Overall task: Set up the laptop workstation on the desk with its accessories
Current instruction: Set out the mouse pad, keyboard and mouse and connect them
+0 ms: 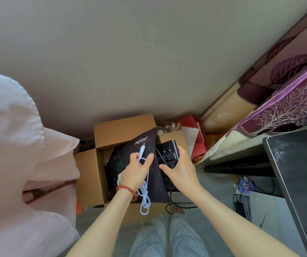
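Observation:
An open cardboard box (100, 169) stands on the floor in front of me. A dark mouse mat (130, 145) with printed lettering sticks up out of it. My left hand (136, 169) grips the mat's edge together with a white braided cable (144, 191), whose loops hang below my wrist. Beside it a black keyboard (167, 151) stands on end in the box. My right hand (178, 167) grips the keyboard's right side, thumb at the front. The keyboard's black cord (170, 197) trails down to the floor.
A dark desk (297, 179) fills the right edge, with cables and a power adapter (240, 206) on the floor under it. Purple patterned curtains (288, 101) hang at the right. Red paper bags (197, 141) lie behind the box. Pink fabric (19, 164) bulges at the left.

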### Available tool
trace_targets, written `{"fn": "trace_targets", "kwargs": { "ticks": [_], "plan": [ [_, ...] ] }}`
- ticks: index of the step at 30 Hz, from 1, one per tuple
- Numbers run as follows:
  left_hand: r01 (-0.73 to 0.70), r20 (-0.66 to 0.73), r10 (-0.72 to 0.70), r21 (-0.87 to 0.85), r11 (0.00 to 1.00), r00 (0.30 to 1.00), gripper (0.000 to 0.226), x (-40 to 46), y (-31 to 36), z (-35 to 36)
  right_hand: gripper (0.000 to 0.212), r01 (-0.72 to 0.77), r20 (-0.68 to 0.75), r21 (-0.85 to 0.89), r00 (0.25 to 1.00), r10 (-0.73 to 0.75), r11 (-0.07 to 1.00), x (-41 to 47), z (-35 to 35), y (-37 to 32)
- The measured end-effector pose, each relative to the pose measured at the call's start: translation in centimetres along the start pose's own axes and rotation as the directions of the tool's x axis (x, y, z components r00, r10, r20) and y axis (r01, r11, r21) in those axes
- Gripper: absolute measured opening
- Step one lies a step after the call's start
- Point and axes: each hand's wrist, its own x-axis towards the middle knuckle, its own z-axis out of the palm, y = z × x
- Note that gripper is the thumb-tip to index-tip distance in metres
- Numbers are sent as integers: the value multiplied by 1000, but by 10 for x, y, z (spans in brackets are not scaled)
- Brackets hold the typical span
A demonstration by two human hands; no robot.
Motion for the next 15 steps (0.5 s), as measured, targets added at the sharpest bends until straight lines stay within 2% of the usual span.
{"fn": "trace_targets", "kwargs": {
  "ticks": [2, 5, 10, 12, 15],
  "plan": [
    [-11, 48, 12, -10, 1000, 999, 59, -16, 21, -27, 56, 18, 3, 33, 1000, -18, 999, -19, -18, -31],
    [14, 18, -15, 45, 999, 1000, 74, -17, 33, -21, 47, 56, 72, 79, 996, -62, 995, -17, -29, -28],
    [108, 8, -110, 102, 989, 994, 95, -14, 37, -18, 43, 97, 98, -4, 991, -96, 995, -19, -21, -28],
    [122, 22, -125, 125, 985, 992, 85, -9, 36, -20, 43, 77, 102, -27, 992, -74, 997, -19, -18, -27],
    [50, -2, -50, 205, 978, 999, 52, -6, 33, -22, 43, 45, 116, -20, 992, -42, 999, -21, -19, -26]
  ]
}}
